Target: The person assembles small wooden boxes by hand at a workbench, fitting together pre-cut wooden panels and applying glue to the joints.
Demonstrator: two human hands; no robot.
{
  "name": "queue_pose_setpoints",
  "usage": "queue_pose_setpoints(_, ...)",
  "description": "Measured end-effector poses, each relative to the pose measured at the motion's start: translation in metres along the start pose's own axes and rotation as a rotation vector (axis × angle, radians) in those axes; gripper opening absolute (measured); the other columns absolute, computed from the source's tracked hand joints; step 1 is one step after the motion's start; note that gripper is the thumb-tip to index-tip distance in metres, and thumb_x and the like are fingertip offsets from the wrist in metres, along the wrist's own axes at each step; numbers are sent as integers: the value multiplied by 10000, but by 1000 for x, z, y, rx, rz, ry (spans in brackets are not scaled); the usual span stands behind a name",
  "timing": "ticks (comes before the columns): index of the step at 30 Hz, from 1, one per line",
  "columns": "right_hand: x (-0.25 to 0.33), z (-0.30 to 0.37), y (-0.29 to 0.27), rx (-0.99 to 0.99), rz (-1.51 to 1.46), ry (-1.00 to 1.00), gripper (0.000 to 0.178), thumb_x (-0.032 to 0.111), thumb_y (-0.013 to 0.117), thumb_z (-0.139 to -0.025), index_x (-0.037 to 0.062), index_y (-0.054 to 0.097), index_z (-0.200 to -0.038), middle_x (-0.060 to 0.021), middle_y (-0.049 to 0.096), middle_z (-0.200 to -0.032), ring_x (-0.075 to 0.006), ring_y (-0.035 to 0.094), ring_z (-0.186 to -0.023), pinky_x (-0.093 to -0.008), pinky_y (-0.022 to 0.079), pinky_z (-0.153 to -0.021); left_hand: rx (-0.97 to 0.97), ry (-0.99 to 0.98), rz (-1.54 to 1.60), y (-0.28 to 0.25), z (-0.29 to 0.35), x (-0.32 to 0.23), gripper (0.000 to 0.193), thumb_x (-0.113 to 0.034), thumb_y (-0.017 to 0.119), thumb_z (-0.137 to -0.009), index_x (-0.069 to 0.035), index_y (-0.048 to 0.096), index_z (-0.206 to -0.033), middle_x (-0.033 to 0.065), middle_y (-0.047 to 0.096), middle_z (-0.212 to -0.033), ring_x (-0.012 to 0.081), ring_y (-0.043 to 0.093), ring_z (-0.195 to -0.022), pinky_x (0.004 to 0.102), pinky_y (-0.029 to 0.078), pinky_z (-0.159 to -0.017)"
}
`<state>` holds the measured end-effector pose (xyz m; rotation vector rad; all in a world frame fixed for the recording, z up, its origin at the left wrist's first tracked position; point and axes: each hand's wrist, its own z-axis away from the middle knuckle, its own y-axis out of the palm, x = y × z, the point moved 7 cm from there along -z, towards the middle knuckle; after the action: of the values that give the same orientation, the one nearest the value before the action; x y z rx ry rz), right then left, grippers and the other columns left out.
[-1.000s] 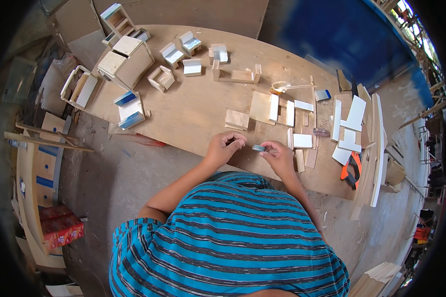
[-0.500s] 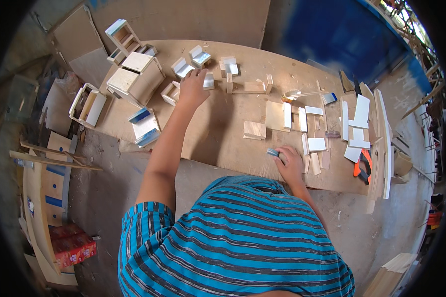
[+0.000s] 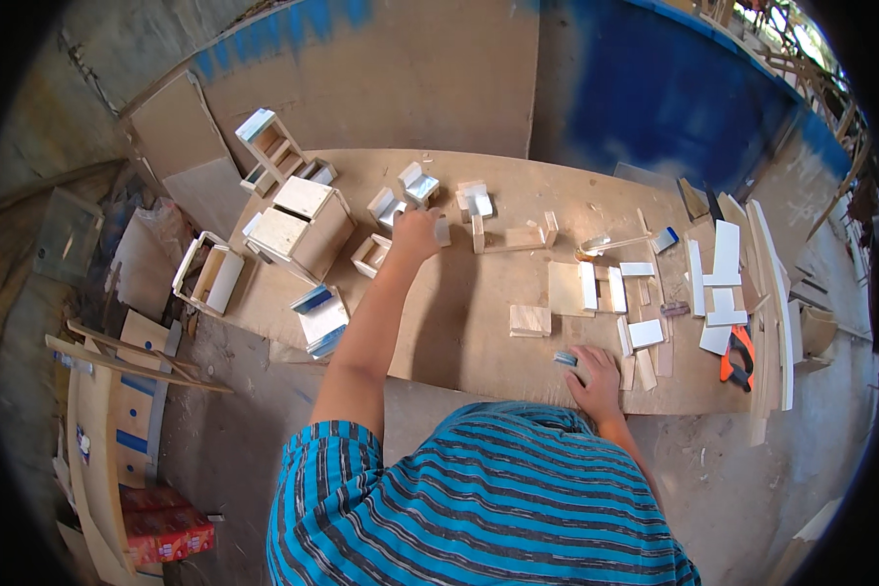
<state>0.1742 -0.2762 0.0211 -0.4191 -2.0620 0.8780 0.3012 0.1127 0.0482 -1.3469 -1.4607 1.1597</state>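
My left hand [image 3: 417,234] reaches far over the wooden table, its fingers bent down around a small white wooden piece [image 3: 442,231] that partly shows at its right side. The hand hides most of that piece. Beside it stand small white-and-wood toy chairs, one [image 3: 385,207] just beyond the knuckles, another [image 3: 419,184] farther back, and a third [image 3: 476,200] to the right. Near the front edge my right hand [image 3: 596,379] rests on the tabletop, with a small grey-blue block [image 3: 565,358] between its thumb and forefinger.
A toy cabinet [image 3: 308,234] and an open wooden frame [image 3: 208,273] stand at the left. White and bare wood strips [image 3: 645,334], a brush [image 3: 665,239] and an orange-handled saw [image 3: 738,359] lie at the right. A low wooden bench piece [image 3: 514,237] sits mid-table.
The whole view has shifted, so the table sits lower in the picture. My left hand stays by the small chairs, its fingers now bent lower. My right hand stays at the front edge.
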Motion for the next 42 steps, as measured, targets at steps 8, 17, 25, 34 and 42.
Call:
queue_pose_setpoints(8,0,1,-3,2,1,25,356,148,700,-704,54,665,-1045,-133,627,-1040,-346,577,-952,-419,474,-831,125,-51,170,-3,15,-8,485,-151,717,-624,-91,588,-1088,151,645,-996,336,641,-937,438,510,-804)
queue_pose_setpoints(17,-7,1,6,-59,-237,219,255,125,726,-745,25,682,-975,-146,639,-941,-280,627,-809,-343,500,-730,80,4,593,-46,123,-60,830,-153,753,-596,-128,442,-1366,204,633,-1049,393,619,-936,445,504,-831)
queue_pose_setpoints(25,70,-66,62,181,-309,144,256,163,784,-724,46,703,-936,-75,643,-786,-171,624,-688,-294,484,-585,20,-80,675,-25,187,-83,949,-104,835,-595,-48,366,-1418,204,629,-1004,379,621,-891,434,504,-789)
queue_pose_setpoints(34,78,-83,101,350,-28,223,217,287,757,-707,122,697,-833,-46,656,-783,-252,638,-766,-394,495,-684,-164,-93,747,-11,230,-66,1043,-164,865,-610,-33,282,-1465,150,629,-1104,334,579,-992,420,471,-869)
queue_pose_setpoints(42,81,-90,103,382,-49,130,323,305,781,-690,123,721,-951,-72,695,-832,-259,667,-785,-357,510,-683,-222,-167,756,-11,228,-63,1010,-227,855,-617,-41,318,-1452,114,655,-1070,316,586,-967,407,476,-848)
